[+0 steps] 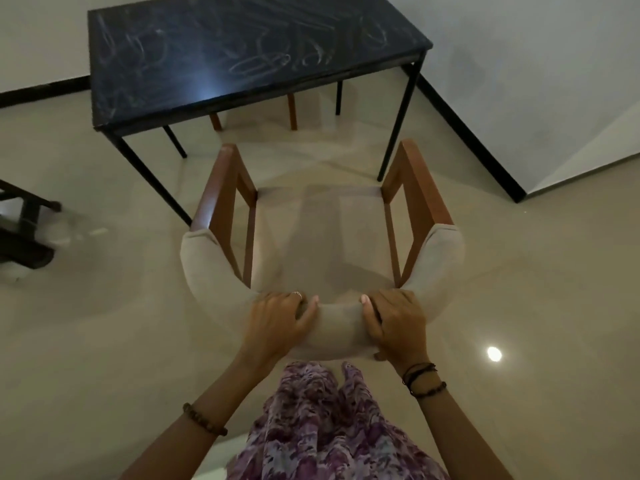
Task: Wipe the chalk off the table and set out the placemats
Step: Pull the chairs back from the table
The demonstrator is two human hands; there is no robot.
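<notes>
Chalk scribbles [263,60] cover the worktop [145,109]; no placemats visible; left hand [277,317] and right hand [394,320] grip the chair back [339,327].

Glossy beige tiled floor [519,271], white walls [519,46], black skirting [467,133], wooden armchair [322,244]

no readable text; the table [194,81] bears only chalk scribbles.
</notes>
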